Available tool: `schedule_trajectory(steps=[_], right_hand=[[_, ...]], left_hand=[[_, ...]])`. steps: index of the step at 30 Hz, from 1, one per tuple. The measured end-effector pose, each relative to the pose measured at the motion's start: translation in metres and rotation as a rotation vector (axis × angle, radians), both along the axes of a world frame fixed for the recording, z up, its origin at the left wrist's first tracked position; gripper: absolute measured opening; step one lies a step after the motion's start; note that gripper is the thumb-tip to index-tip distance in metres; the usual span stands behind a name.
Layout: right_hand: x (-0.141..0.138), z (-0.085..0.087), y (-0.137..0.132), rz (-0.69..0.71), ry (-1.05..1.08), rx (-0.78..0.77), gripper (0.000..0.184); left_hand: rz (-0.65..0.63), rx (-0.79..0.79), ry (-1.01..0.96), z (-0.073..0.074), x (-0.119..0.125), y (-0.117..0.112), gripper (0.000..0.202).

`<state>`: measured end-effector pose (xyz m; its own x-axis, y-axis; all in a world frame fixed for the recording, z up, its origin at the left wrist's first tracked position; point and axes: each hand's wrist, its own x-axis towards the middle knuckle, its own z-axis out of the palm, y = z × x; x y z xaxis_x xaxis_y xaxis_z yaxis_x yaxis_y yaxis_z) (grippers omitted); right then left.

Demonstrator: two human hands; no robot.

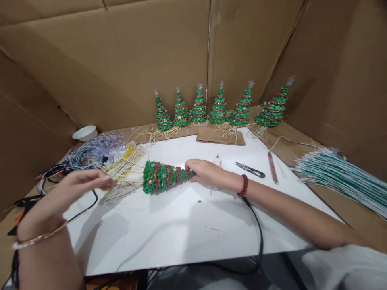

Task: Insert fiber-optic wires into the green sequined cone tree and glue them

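A small green beaded Christmas tree (160,176) with red garland lies on its side over the white board (181,225). My right hand (205,172) is closed round its narrow top end. My left hand (81,185) is at the tree's base side, fingers pinched together on the pale yellow wires (127,169) that fan out from the bottom. A red bead bracelet is on my right wrist, a thin bangle on my left.
Several finished trees (217,108) stand in a row by the cardboard wall. Thread snips (250,170) and a red strip (272,167) lie right of my hand. A bundle of green-white wires (341,177) sits far right. A white bowl (85,133) and tangled cables (90,155) sit left.
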<state>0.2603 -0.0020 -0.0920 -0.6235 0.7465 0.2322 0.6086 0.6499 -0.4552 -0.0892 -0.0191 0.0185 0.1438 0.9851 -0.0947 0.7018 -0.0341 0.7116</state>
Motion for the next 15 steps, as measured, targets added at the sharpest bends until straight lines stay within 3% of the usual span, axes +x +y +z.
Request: schedule_trajectory(steps=[2, 4, 5, 6, 7, 10, 13, 15], right_hand=[[0.002, -0.001, 0.002, 0.021, -0.01, 0.007, 0.027], [0.004, -0.002, 0.003, 0.033, -0.022, 0.035, 0.026], [0.004, -0.002, 0.003, 0.037, -0.026, 0.049, 0.027], [0.005, -0.001, 0.003, 0.04, -0.029, 0.055, 0.027], [0.006, 0.001, 0.003, 0.041, -0.033, 0.05, 0.028], [0.01, 0.012, 0.002, 0.024, -0.055, 0.011, 0.026], [0.018, 0.027, 0.0, -0.018, -0.079, 0.001, 0.022], [0.024, 0.035, 0.001, -0.046, -0.085, 0.029, 0.019]], left_hand=[[0.207, 0.238, 0.046, 0.01, -0.013, 0.001, 0.041], [0.414, 0.434, 0.279, 0.013, -0.014, 0.01, 0.046], [0.435, 0.427, 0.439, 0.011, -0.012, 0.018, 0.048], [0.361, 0.404, 0.556, 0.007, -0.008, 0.028, 0.049], [0.21, 0.364, 0.619, 0.0, -0.003, 0.038, 0.044], [0.032, 0.255, 0.657, -0.027, 0.008, 0.067, 0.034], [-0.014, 0.259, 0.708, -0.055, 0.014, 0.081, 0.034], [0.03, 0.291, 0.738, -0.066, 0.015, 0.083, 0.034]])
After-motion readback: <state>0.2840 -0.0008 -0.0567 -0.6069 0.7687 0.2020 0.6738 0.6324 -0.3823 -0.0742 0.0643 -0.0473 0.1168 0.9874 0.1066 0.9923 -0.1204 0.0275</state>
